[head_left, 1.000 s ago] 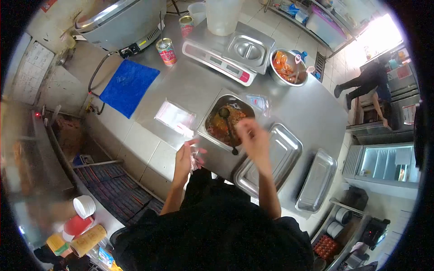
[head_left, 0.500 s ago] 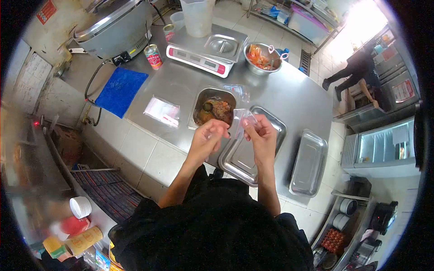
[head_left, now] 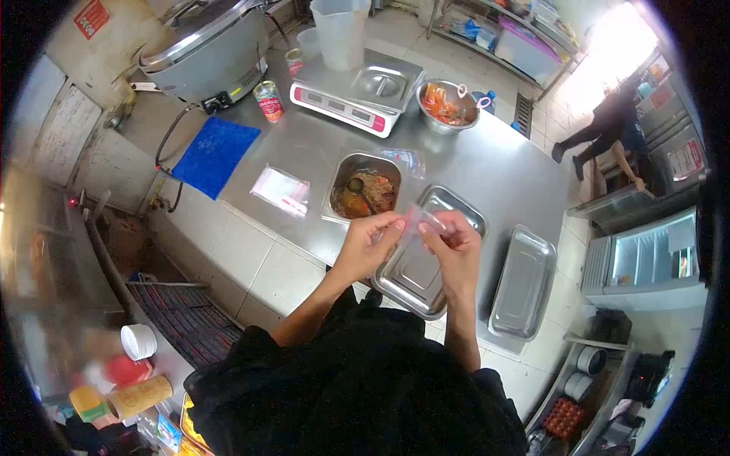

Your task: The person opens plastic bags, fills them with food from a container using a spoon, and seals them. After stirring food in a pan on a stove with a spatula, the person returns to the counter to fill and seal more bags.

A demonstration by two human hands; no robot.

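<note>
A small clear plastic bag [head_left: 416, 217] is stretched between my two hands, above the near edge of the steel table. My left hand [head_left: 371, 245] pinches its left side between thumb and fingers. On the other side, my right hand [head_left: 454, 245] grips it with thumb and curled fingers. Just beyond my left hand stands a deep steel pan [head_left: 335, 179] of saucy food, with a ladle [head_left: 354, 185] in it. Below my hands lies a shallow steel tray [head_left: 414, 277]. A pile of flat plastic bags [head_left: 280, 191] rests to the left, and another bag [head_left: 408, 161] lies behind the pan.
A white scale [head_left: 342, 108] carries a steel lid and a tall plastic pitcher [head_left: 340, 34]. Nearby are a steel bowl [head_left: 449, 125] with orange-red contents, a can [head_left: 268, 102] and a blue cloth [head_left: 217, 156]. Another tray [head_left: 523, 283] sits at right. A person [head_left: 608, 129] stands far right.
My left hand has moved right and now pinches the bag that my right hand was holding. The ladle in the pan shows more clearly. The whole view has shifted slightly.
</note>
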